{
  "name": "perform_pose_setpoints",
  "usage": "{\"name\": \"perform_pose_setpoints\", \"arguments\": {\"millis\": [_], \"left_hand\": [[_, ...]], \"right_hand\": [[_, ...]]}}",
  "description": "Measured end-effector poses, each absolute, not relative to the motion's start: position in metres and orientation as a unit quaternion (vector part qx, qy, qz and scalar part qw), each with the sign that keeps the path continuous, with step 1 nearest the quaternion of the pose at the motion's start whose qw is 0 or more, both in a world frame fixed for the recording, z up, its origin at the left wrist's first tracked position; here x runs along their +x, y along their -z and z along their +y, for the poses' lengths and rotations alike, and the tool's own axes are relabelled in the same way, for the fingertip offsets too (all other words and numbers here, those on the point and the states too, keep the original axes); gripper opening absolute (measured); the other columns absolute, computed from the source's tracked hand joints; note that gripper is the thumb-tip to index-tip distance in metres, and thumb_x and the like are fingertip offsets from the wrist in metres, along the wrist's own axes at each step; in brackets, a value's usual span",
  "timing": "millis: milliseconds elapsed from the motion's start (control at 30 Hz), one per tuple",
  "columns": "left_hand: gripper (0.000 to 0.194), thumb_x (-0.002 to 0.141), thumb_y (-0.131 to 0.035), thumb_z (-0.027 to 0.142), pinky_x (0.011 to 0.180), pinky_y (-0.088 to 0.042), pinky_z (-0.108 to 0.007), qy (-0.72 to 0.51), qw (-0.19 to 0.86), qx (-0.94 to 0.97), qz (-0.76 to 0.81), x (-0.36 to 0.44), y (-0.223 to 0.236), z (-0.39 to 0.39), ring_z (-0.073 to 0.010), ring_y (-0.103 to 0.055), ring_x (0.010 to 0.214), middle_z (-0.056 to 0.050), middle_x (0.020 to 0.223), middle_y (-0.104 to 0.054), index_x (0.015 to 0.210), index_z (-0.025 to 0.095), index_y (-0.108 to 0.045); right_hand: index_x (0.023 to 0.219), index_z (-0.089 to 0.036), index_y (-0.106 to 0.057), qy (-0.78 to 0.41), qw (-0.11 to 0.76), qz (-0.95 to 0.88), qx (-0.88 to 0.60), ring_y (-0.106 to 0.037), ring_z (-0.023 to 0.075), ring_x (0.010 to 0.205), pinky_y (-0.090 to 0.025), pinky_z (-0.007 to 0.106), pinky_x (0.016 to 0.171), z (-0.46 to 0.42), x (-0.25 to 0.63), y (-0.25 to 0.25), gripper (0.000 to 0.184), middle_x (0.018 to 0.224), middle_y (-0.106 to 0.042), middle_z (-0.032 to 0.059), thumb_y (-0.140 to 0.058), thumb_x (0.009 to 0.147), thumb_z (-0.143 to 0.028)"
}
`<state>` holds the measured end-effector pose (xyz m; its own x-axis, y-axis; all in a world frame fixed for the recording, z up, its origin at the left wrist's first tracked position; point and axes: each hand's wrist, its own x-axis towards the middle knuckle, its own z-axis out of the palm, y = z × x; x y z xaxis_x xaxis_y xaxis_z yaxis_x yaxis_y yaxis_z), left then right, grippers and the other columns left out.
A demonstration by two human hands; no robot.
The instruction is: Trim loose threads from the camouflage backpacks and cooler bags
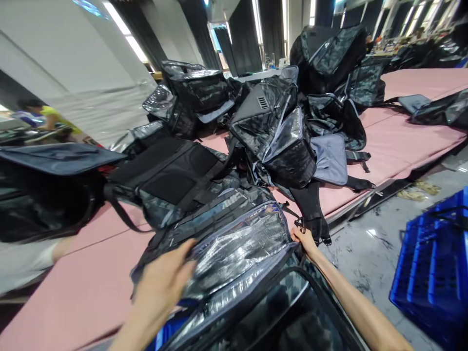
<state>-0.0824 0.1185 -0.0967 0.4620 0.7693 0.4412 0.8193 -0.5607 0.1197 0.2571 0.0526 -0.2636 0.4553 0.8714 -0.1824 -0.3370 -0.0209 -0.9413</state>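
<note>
A camouflage backpack (234,234) with a shiny silver lining lies unzipped in front of me, its mouth spread wide. My right hand (304,240) is closed on the bag's edge at the right corner, beside a black strap and buckle. At the left end of the opening, my left hand (164,275) is blurred by motion. Its thumb and fingers look apart, and I see nothing between them. The bag's near panel (278,302) hangs toward me, dark camouflage with black edging.
More backpacks (270,122) are heaped on the pink table (409,117). A black-backed bag (171,170) lies just beyond mine, and another open bag (44,195) is at left. A blue plastic crate (435,263) stands on the floor at right. Another person (51,117) is far left.
</note>
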Motion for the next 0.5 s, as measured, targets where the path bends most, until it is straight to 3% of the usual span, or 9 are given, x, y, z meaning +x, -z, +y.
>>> {"name": "perform_pose_setpoints", "arguments": {"millis": [67, 167, 300, 400, 500], "left_hand": [[0.030, 0.080, -0.047, 0.037, 0.069, -0.051, -0.028, 0.200, 0.048, -0.896, -0.394, -0.063, 0.096, 0.105, -0.0198, -0.063, 0.080, -0.006, 0.088, -0.067, 0.104, 0.020, -0.058], [0.014, 0.082, -0.045, 0.023, 0.059, -0.048, -0.018, 0.177, -0.032, -0.941, -0.286, -0.049, 0.099, 0.080, -0.0120, -0.061, 0.064, 0.000, 0.071, -0.063, 0.090, 0.022, -0.056], [0.023, 0.078, -0.041, 0.014, 0.060, -0.049, -0.017, 0.171, -0.058, -0.949, -0.257, -0.052, 0.106, 0.061, -0.0117, -0.064, 0.067, 0.000, 0.077, -0.066, 0.095, 0.023, -0.054], [0.029, 0.077, -0.040, 0.012, 0.063, -0.050, -0.019, 0.189, -0.049, -0.940, -0.280, -0.051, 0.110, 0.060, -0.0134, -0.066, 0.071, -0.001, 0.082, -0.068, 0.099, 0.023, -0.055], [0.026, 0.077, -0.043, 0.017, 0.060, -0.049, -0.020, 0.184, -0.098, -0.934, -0.292, -0.043, 0.109, 0.061, -0.0146, -0.065, 0.068, -0.001, 0.076, -0.067, 0.097, 0.023, -0.059]], "right_hand": [[0.052, -0.014, -0.056, -0.469, 0.653, -0.262, -0.533, -0.032, 0.0057, 0.040, -0.024, 0.022, 0.042, 0.052, 0.259, 0.250, 0.045, 0.041, -0.044, -0.0032, -0.069, 0.058, -0.056], [0.058, -0.016, -0.055, -0.461, 0.671, -0.272, -0.512, -0.027, 0.0048, 0.040, -0.024, 0.022, 0.041, 0.044, 0.268, 0.216, 0.045, 0.043, -0.042, -0.0055, -0.064, 0.063, -0.059], [0.060, -0.016, -0.056, -0.454, 0.659, -0.369, -0.473, -0.032, 0.0049, 0.042, -0.027, 0.020, 0.043, 0.020, 0.267, 0.137, 0.037, 0.051, -0.050, -0.0029, -0.059, 0.074, -0.050], [0.063, -0.017, -0.060, -0.418, 0.549, -0.543, -0.479, -0.042, 0.0073, 0.044, -0.032, 0.019, 0.044, 0.004, 0.232, 0.085, 0.027, 0.052, -0.055, -0.0016, -0.048, 0.083, -0.031], [0.069, -0.017, -0.062, -0.323, 0.381, -0.771, -0.395, -0.057, 0.0118, 0.063, -0.042, 0.020, 0.059, 0.001, 0.178, 0.068, 0.017, 0.069, -0.065, 0.0012, -0.047, 0.076, -0.013]]}}
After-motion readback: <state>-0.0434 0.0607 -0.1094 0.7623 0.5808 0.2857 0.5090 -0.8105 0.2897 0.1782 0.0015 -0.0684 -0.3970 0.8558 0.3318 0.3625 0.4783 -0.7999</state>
